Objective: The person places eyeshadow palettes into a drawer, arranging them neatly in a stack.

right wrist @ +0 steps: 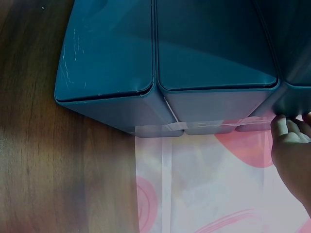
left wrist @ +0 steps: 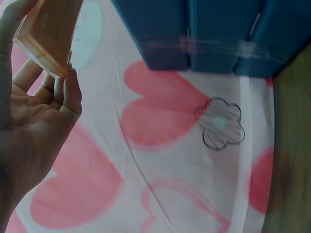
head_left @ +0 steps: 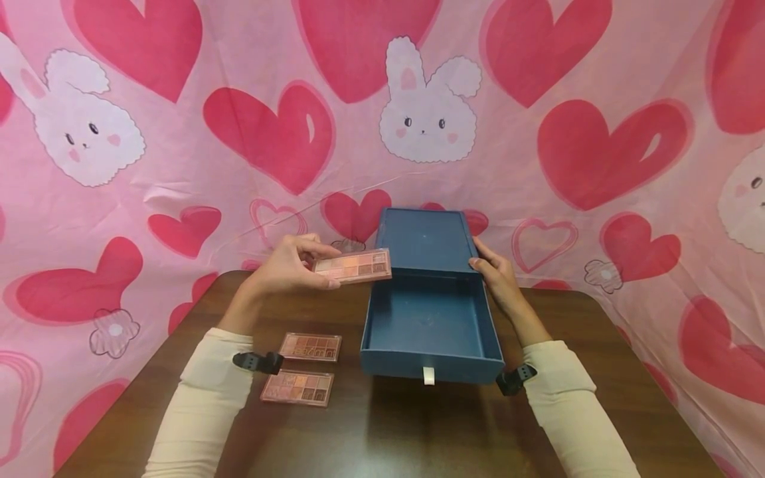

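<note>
My left hand pinches an eyeshadow palette by its left end, thumb below and fingers above. Its pans face up toward the head camera, and its right end overlaps the blue drawer unit. In the left wrist view the palette's plain back shows above the fingers. A drawer with a pale pull tab is pulled out toward me at the top of the unit. My right hand grips the unit's upper right edge, thumb at the front corner and fingers along the side.
Two more eyeshadow palettes, an upper one and a lower one, lie on the wooden table left of the drawer. Lower drawers of the unit are closed. A pink heart-print cloth hangs behind the table.
</note>
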Available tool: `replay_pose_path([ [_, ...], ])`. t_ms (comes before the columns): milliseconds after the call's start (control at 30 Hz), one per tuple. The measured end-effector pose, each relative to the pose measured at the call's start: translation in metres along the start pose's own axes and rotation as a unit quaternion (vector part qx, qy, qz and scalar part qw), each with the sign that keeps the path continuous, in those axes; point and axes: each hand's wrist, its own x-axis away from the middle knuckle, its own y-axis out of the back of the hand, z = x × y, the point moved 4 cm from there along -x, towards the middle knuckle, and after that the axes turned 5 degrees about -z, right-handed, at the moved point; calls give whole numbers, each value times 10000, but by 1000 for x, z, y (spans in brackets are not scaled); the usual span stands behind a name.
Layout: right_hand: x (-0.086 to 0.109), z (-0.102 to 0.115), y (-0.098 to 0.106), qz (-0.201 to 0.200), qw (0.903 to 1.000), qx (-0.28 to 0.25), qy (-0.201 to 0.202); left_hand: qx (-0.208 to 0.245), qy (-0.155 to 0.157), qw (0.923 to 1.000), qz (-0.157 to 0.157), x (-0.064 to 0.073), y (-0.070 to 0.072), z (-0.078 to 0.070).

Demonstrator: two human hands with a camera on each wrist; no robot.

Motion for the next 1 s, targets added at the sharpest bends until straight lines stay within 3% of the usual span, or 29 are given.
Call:
replay_pose_path([
  [233,0,2,2,-29,10000,-3,-26,-121,-91,9997,208,-6,-22,-20],
  [667,0,0,0,19,10000,71,-20,-241,-435,9969,617,-11,-62,-45],
  [1000,0,0,-1,-35,10000,80,-27,-406,-382,9938,966,-18,-92,-57],
])
